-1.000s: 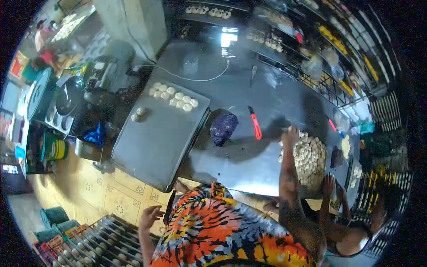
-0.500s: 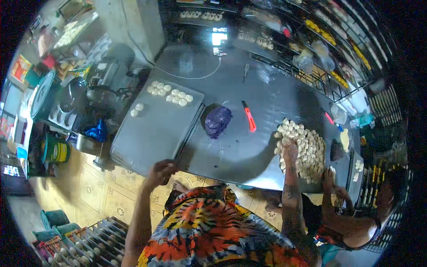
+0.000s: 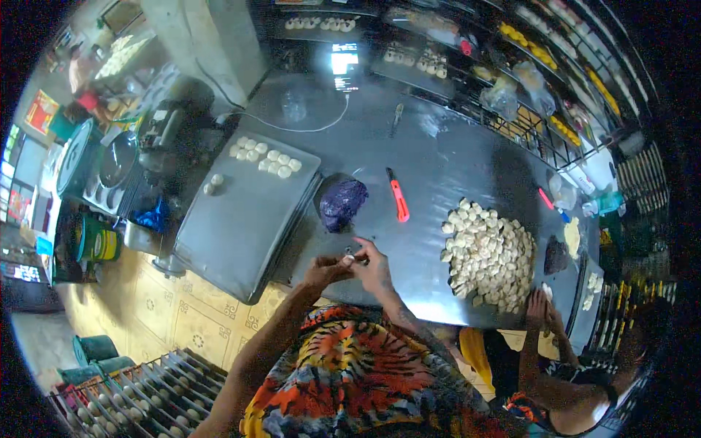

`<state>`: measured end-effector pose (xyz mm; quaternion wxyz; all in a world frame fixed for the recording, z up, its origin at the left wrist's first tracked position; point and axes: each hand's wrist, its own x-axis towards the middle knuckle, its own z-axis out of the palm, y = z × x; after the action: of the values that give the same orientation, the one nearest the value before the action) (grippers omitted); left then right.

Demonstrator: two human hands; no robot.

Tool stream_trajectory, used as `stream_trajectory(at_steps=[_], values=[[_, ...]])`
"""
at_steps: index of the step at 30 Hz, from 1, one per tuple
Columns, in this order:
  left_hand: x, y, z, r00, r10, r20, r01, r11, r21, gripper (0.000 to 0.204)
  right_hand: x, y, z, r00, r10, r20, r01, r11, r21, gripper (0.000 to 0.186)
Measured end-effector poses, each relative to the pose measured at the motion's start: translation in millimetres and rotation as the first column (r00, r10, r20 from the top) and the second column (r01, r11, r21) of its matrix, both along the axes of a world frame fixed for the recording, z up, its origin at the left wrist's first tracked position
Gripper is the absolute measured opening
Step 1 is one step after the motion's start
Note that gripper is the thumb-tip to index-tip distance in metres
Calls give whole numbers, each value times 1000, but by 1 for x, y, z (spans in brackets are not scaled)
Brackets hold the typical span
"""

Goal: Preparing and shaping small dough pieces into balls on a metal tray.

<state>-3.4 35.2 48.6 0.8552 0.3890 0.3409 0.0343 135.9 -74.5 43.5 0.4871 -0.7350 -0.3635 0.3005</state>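
Note:
Above the near edge of the table my two hands meet. A small white dough piece (image 3: 349,260) sits between their fingertips. My left hand (image 3: 326,272) is closed on it, fingers bent, and my right hand (image 3: 374,271) pinches it from the other side. Just beyond them lies a purple lump of filling (image 3: 343,206), rough and moist. To its right is a red box cutter (image 3: 399,198) with a dark tip. A broad pile of small pale dough pieces (image 3: 491,255) covers the table to the right of my hands.
Dough balls (image 3: 275,162) stand in groups on a grey metal tray (image 3: 244,215) at left. A white cable (image 3: 307,131) runs to a lit phone (image 3: 346,69). At right, a co-worker's hands (image 3: 539,310) handle dough. Racks of dough stand behind and at lower left.
My right hand has left the dough pile and come to the middle. My left hand has moved right to meet it, and both now hold a dough piece. The view has shifted slightly.

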Motion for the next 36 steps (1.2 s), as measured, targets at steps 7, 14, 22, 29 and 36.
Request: stream_trajectory(at_steps=[7, 14, 22, 29, 36], values=[[-65, 68, -9, 989, 128, 68, -133, 988, 83, 9, 50, 78, -22, 982, -189, 10, 187, 980, 74, 38], [-116, 89, -13, 1000, 12, -8, -11, 996, 91, 17, 106, 114, -56, 796, -19, 606, -23, 998, 62, 39], [-115, 70, -21, 997, -8, -74, 27, 964, 263, 18, 98, 109, -40, 742, 94, 663, -102, 994, -28, 39], [-101, 7, -12, 982, 148, -117, -122, 971, 207, 21, 117, 104, -41, 748, 160, 645, -191, 981, -22, 33], [-111, -12, -5, 961, 164, -224, -112, 967, 228, 22, 163, 140, -15, 822, 430, 373, -318, 891, -326, 21]])
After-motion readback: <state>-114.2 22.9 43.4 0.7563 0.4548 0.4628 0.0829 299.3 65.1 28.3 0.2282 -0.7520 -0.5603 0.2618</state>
